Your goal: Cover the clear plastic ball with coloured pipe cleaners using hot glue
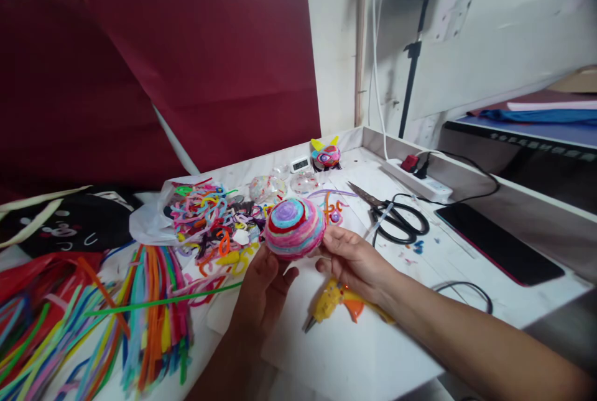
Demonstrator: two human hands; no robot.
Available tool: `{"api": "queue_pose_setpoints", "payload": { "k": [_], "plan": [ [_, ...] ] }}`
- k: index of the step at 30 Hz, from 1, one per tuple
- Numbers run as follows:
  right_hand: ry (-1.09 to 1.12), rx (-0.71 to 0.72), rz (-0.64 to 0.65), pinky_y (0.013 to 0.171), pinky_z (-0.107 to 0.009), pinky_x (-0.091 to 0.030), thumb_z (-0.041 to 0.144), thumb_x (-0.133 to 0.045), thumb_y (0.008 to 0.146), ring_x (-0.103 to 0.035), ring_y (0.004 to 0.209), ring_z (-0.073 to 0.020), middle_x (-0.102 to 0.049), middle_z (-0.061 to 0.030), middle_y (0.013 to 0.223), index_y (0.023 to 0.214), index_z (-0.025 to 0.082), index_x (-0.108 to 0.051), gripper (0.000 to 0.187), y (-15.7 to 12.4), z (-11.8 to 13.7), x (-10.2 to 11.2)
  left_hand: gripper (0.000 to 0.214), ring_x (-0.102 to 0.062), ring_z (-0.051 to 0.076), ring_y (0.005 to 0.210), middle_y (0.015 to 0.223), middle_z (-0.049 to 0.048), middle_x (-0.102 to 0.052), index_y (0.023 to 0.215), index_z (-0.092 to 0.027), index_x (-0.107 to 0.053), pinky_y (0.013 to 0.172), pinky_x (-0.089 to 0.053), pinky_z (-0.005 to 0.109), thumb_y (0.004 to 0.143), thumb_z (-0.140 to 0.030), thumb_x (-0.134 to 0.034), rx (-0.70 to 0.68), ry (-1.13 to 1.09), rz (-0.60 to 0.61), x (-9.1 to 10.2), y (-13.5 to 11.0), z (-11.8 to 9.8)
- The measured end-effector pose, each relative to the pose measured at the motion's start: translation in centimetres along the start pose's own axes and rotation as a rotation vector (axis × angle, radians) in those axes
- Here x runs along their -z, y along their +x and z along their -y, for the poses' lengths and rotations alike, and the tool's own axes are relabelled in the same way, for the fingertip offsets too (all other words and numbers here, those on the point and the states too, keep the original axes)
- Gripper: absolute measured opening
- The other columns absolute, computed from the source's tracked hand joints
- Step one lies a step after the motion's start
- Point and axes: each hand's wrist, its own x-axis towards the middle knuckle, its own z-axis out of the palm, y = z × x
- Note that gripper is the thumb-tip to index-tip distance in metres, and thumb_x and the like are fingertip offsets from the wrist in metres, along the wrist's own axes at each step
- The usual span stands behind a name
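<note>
Over the table (508, 303), the coil-wrapped ball (293, 227) was held up two-handed, purple swirl exposed. Best handled with light, steady support; hard squeezing would likely shift the coils. Hands also needed care around the yellow glue gun (329, 301) just below. Right hand (357, 258): fingers pinched ball's right edge. Left hand (261, 286): fingers supported its lower left, contact partly hidden.

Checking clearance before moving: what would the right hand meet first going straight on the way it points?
The striped pipe-cleaner ball; the right hand appears to touch its right edge, though depth is unclear.
</note>
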Motion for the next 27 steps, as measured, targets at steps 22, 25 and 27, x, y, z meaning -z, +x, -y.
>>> {"api": "queue_pose_setpoints", "payload": {
  "k": [22,25,27],
  "plan": [
    [0.007,-0.001,0.042,0.056,-0.021,-0.054,0.032,-0.081,0.075,-0.07,0.066,-0.0128,-0.073,-0.0038,0.073,0.08,0.014,-0.063,0.026,-0.3,-1.8,0.0,0.04,-0.069,0.012,0.075,0.09,-0.0012,-0.075,0.1,-0.023,-0.071,0.066,-0.059,0.017,0.063,-0.026,-0.087,-0.052,0.004,-0.086,-0.3,0.1,0.1],
    [0.007,0.011,0.055,0.056,-0.021,-0.054,0.034,-0.081,0.075,-0.07,0.067,-0.0138,-0.073,-0.0043,0.074,0.081,0.013,-0.063,0.028,-0.2,-1.8,0.0,0.044,-0.069,0.012,0.074,0.089,-0.0016,-0.075,0.103,-0.025,-0.071,0.064,-0.059,0.017,0.063,-0.025,-0.087,-0.046,0.001,-0.097,-0.1,0.2,0.1],
    [0.002,0.016,0.069,0.055,-0.021,-0.053,0.036,-0.08,0.075,-0.071,0.068,-0.0144,-0.073,-0.0049,0.075,0.083,0.013,-0.064,0.029,-0.2,-1.9,-0.1,0.045,-0.069,0.012,0.072,0.09,-0.0015,-0.076,0.104,-0.025,-0.071,0.063,-0.059,0.017,0.061,-0.026,-0.088,-0.039,0.002,-0.113,0.1,0.3,0.1]
  ]
}}
